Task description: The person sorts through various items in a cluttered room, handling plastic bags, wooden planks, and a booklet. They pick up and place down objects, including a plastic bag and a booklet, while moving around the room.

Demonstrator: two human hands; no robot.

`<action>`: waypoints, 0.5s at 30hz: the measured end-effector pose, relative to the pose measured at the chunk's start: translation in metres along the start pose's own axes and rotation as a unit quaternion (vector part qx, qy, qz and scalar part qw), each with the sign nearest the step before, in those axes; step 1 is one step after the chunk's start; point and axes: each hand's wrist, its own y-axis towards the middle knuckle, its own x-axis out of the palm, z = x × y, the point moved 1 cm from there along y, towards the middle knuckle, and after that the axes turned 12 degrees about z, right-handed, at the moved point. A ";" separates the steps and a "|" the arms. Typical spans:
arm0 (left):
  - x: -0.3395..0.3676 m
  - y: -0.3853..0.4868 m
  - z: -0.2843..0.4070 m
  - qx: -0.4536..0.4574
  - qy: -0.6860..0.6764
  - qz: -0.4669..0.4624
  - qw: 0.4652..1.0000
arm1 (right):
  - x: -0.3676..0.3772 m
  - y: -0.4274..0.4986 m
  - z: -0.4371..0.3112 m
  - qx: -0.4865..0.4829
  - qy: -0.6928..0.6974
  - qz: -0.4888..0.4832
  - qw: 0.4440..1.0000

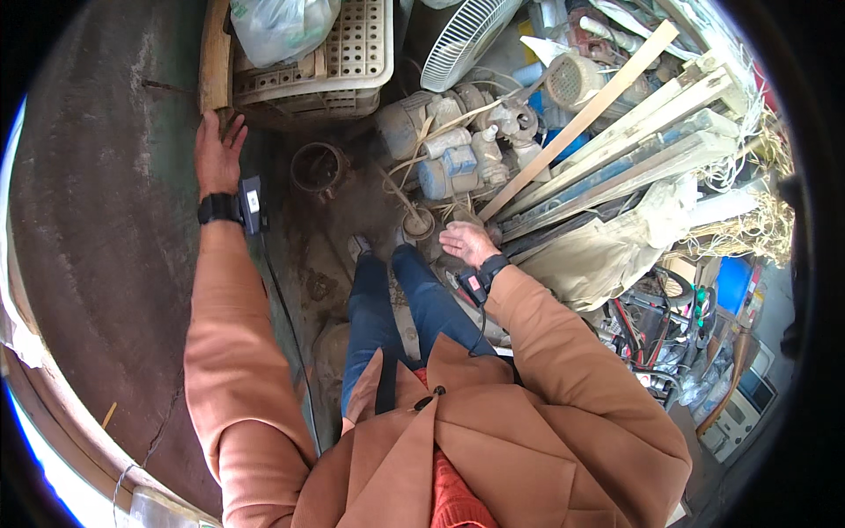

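My left hand (218, 155) is stretched forward with its fingers apart, its fingertips at the near end of a wooden board (214, 63). Whether they touch the wood I cannot tell. Beside that board is a cream perforated plastic crate (356, 49) with a knotted plastic bag (284, 30) on it. My right hand (469, 243) is half curled and holds nothing visible. It hovers by the lower ends of several leaning timber strips (581, 119). Just left of it sits a small round container (418, 224) with a stick (399, 191) standing in it.
Dusty electric motors and pumps (455, 171) crowd the floor ahead, near a rusty round pot (319, 170). A white fan grille (469, 39) stands behind. A dark cracked wall-like surface (99, 244) runs along the left. Beige sheeting (601, 251) and bicycle parts (660, 310) lie right.
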 end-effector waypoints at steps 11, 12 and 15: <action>-0.118 -0.126 -0.100 -0.119 0.068 0.039 0.990 | 0.004 0.048 0.001 -0.073 -0.139 0.044 0.987; -0.130 -0.141 -0.116 -0.144 0.091 0.057 0.984 | 0.005 0.053 0.003 -0.083 -0.173 0.043 0.980; -0.167 -0.189 -0.163 -0.188 0.151 0.092 0.966 | 0.015 0.069 0.012 -0.145 -0.296 0.052 0.943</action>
